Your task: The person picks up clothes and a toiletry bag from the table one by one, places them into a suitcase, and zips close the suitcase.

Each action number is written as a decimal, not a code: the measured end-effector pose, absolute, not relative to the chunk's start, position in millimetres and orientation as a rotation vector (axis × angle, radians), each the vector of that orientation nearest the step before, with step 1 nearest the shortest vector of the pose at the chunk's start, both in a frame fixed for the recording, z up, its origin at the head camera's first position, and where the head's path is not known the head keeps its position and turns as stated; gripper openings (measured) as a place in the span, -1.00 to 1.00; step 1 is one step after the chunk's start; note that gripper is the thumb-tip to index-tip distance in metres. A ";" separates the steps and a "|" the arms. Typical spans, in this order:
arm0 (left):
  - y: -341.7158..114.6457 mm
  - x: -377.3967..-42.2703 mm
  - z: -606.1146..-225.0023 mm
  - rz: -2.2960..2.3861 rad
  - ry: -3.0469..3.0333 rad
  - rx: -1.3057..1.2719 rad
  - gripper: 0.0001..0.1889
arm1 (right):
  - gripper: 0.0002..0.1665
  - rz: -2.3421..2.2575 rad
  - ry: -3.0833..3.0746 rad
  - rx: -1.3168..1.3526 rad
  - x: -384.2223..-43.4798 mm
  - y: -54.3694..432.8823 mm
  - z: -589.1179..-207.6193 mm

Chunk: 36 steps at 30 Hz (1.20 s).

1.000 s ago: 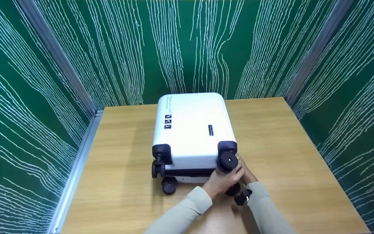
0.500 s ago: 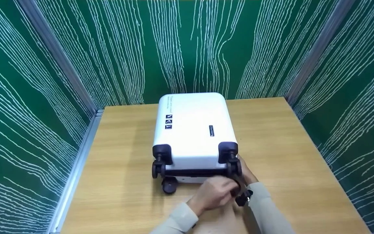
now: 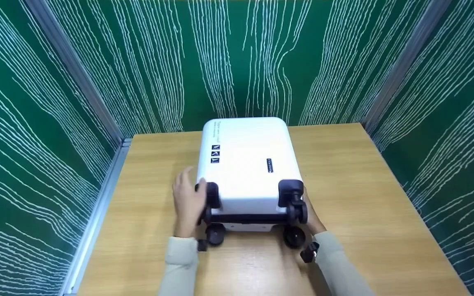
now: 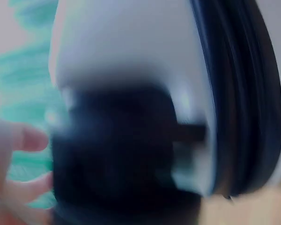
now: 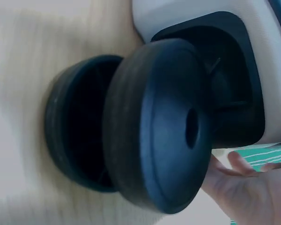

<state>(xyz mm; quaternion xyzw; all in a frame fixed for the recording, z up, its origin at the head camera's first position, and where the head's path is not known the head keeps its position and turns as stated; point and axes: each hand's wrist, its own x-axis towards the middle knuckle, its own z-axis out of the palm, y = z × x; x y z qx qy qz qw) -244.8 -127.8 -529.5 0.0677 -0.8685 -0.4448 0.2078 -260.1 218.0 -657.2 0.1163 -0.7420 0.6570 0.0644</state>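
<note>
A white hard-shell suitcase [image 3: 249, 160] lies flat on the wooden table [image 3: 344, 197], its wheeled end towards me. My left hand [image 3: 188, 201] is at its near left corner, fingers spread along the side and thumb by the black wheel housing [image 3: 212, 194]. In the left wrist view that housing is blurred, with the fingertips [image 4: 35, 139] beside it. My right hand [image 3: 313, 216] is at the near right side, its fingers mostly hidden behind the suitcase. The right wrist view has a black double wheel [image 5: 173, 126] up close, with the hand [image 5: 253, 187] past it.
Lower wheels [image 3: 215, 234] touch down near the table's front part. Green walls [image 3: 237, 61] with white line patterns stand behind and at both sides, joined by metal posts [image 3: 72, 70]. Small black devices [image 3: 310, 252] are worn at the wrists.
My left hand let go of the upper right wheel, passed the lower right one and moved across to the suitcase's left corner. The upper right wheel has swivelled. My right hand stays put.
</note>
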 end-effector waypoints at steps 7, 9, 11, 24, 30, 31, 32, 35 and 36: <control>-155.8 -254.9 -566.4 -1.976 -2.503 0.217 -0.16 | -0.06 2.127 -2.209 0.142 -259.9 214.2 -657.7; -155.9 -256.2 -571.5 -2.105 -2.462 0.173 -0.10 | -0.14 2.157 -2.184 0.094 -260.6 214.2 -658.8; -155.5 -257.4 -574.3 -2.152 -2.423 0.130 -0.10 | -0.20 2.138 -2.176 0.072 -261.3 214.3 -659.8; -157.6 -259.1 -581.5 -2.166 -2.333 0.124 -0.26 | -0.29 1.918 -2.063 0.276 -262.0 215.2 -668.2; -157.1 -259.3 -584.7 -2.098 -2.372 0.080 -0.27 | -0.65 1.907 -2.114 0.186 -266.3 228.0 -661.5; -156.8 -259.2 -585.5 -2.098 -2.374 0.076 -0.27 | -0.68 1.966 -2.126 0.118 -267.2 230.2 -657.9; -156.3 -259.0 -586.1 -2.093 -2.379 0.072 -0.26 | -0.69 2.056 -2.123 0.048 -268.1 232.2 -654.2; -154.9 -258.1 -587.4 -2.082 -2.375 0.067 -0.26 | -0.57 2.269 -2.121 -0.193 -271.2 235.5 -643.1; -154.7 -257.6 -587.4 -2.074 -2.372 0.070 -0.25 | -0.55 2.299 -2.130 -0.232 -272.4 236.1 -640.3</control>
